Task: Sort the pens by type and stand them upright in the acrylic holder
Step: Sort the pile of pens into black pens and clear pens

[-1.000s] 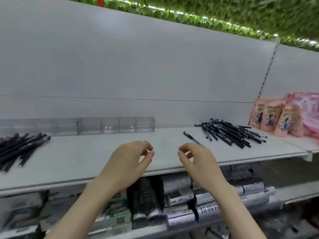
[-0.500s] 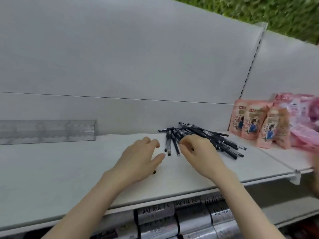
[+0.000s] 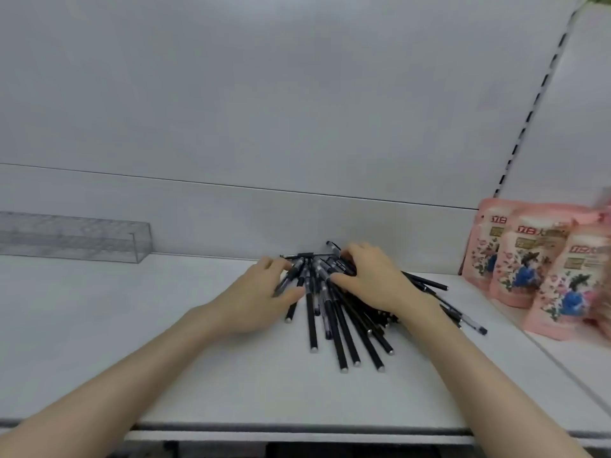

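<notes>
My left hand point(image 3: 261, 292) and right hand point(image 3: 375, 280) curl over the far end of the black pen pile point(image 3: 334, 322) on the shelf point(image 3: 132, 325); I can't tell whether either actually grips. Acrylic holder point(image 3: 76, 238) far left.

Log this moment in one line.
left hand: grips pens | right hand: grips pens | pens: heaped flat on shelf | holder: far left, apart from pens

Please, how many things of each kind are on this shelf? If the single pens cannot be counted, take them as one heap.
heap of black pens: 1 (the pens overlap, so no single count)
acrylic holder: 1
pink pouches: 3 plainly seen (more pink at the right edge is too blurred to count)
Total: 5
</notes>
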`<move>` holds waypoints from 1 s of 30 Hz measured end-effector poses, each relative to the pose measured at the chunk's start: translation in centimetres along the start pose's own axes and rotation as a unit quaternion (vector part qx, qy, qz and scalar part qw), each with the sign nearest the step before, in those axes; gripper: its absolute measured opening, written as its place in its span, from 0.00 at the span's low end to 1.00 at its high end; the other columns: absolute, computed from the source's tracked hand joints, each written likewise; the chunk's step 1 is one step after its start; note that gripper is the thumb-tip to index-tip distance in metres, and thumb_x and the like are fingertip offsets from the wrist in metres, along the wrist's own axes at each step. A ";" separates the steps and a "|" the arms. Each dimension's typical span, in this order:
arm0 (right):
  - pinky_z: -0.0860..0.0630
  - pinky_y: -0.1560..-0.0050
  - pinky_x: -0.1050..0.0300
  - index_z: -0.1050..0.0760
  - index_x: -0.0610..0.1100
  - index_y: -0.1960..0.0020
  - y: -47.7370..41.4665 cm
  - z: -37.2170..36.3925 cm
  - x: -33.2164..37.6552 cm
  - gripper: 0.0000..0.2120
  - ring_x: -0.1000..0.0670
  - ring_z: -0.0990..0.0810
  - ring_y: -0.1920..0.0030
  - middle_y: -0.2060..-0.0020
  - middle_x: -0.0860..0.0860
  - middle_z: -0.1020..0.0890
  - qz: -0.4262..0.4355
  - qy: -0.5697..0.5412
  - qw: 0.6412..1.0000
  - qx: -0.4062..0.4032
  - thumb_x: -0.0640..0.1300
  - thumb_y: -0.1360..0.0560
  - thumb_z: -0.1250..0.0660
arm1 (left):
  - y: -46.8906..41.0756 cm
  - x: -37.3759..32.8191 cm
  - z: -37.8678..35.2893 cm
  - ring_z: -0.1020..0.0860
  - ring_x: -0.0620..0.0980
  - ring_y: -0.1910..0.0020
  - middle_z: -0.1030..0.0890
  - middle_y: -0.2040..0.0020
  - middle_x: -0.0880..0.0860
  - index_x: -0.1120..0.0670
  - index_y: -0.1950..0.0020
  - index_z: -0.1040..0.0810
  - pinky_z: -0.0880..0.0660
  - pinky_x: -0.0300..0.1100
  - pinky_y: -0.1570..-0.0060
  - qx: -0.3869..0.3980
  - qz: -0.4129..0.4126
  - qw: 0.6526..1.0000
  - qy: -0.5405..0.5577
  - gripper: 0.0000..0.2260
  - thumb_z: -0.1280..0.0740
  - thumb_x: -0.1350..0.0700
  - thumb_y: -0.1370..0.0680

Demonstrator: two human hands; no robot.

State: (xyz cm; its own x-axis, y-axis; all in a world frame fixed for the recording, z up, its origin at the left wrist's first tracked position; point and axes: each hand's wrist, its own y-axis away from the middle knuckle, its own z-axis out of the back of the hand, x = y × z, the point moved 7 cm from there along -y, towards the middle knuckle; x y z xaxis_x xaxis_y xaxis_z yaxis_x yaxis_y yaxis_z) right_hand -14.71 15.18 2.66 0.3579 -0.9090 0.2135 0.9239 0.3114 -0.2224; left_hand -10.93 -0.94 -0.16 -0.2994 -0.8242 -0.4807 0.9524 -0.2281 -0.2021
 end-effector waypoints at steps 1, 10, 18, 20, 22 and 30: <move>0.31 0.44 0.53 0.31 0.40 0.36 -0.5 0.0 -0.4 0.22 0.43 0.28 0.40 0.41 0.44 0.25 -0.002 -0.009 1.000 0.010 0.53 0.24 0.34 | -0.4 -0.4 -0.4 0.32 0.46 0.39 0.32 0.39 0.49 0.51 0.32 0.34 0.37 0.35 0.42 -0.002 -0.003 1.000 0.005 0.21 0.39 0.44 0.21; 0.31 0.57 0.57 0.24 0.40 0.47 -2.5 -0.9 -1.9 0.18 0.48 0.24 0.54 0.57 0.48 0.23 -0.009 -0.158 0.986 0.046 0.50 0.29 0.26 | -2.0 -0.7 -1.9 0.32 0.48 0.47 0.33 0.48 0.50 0.56 0.53 0.26 0.34 0.38 0.45 -0.006 0.066 0.997 -0.039 0.14 0.34 0.45 0.24; 0.32 0.63 0.62 0.21 0.43 0.55 -2.1 -1.0 -3.4 0.11 0.52 0.23 0.61 0.63 0.51 0.21 -0.035 -0.279 0.958 -0.051 0.48 0.30 0.25 | -1.8 -0.4 -2.2 0.38 0.49 0.36 0.34 0.43 0.49 0.48 0.64 0.27 0.40 0.43 0.40 -0.033 0.181 0.982 -0.036 0.12 0.33 0.44 0.25; 0.29 0.61 0.61 0.20 0.43 0.56 -2.0 -0.7 -3.3 0.08 0.52 0.21 0.61 0.64 0.51 0.19 -0.029 -0.311 0.948 -0.062 0.48 0.29 0.26 | -1.2 -0.6 -1.6 0.38 0.47 0.39 0.34 0.46 0.46 0.49 0.63 0.26 0.44 0.41 0.46 -0.075 0.184 0.979 -0.037 0.11 0.34 0.46 0.24; 0.25 0.56 0.58 0.18 0.42 0.56 -1.8 -0.3 -3.1 0.09 0.51 0.19 0.59 0.63 0.50 0.16 -0.022 -0.324 0.943 -0.075 0.48 0.26 0.29 | -0.6 -0.8 -0.3 0.35 0.47 0.44 0.30 0.48 0.47 0.52 0.62 0.25 0.44 0.40 0.48 -0.135 0.178 0.975 -0.008 0.11 0.36 0.48 0.23; 0.32 0.65 0.55 0.21 0.42 0.54 -1.3 1.3 -1.8 0.13 0.53 0.32 0.69 0.70 0.50 0.28 0.007 -0.408 0.900 -0.152 0.50 0.21 0.38 | -0.2 -3.5 0.5 0.30 0.46 0.77 0.23 0.73 0.51 0.59 0.55 0.29 0.36 0.36 0.78 -0.181 0.082 0.915 0.352 0.10 0.39 0.53 0.20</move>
State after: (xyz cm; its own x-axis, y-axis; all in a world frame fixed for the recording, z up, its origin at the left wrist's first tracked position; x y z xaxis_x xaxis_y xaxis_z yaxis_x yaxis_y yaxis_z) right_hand -16.35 16.81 3.75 0.4638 -0.3602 0.8094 0.8833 0.1172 -0.4539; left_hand -10.07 1.70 2.01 -0.2381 -0.2654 -0.9343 0.9445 0.1608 -0.2864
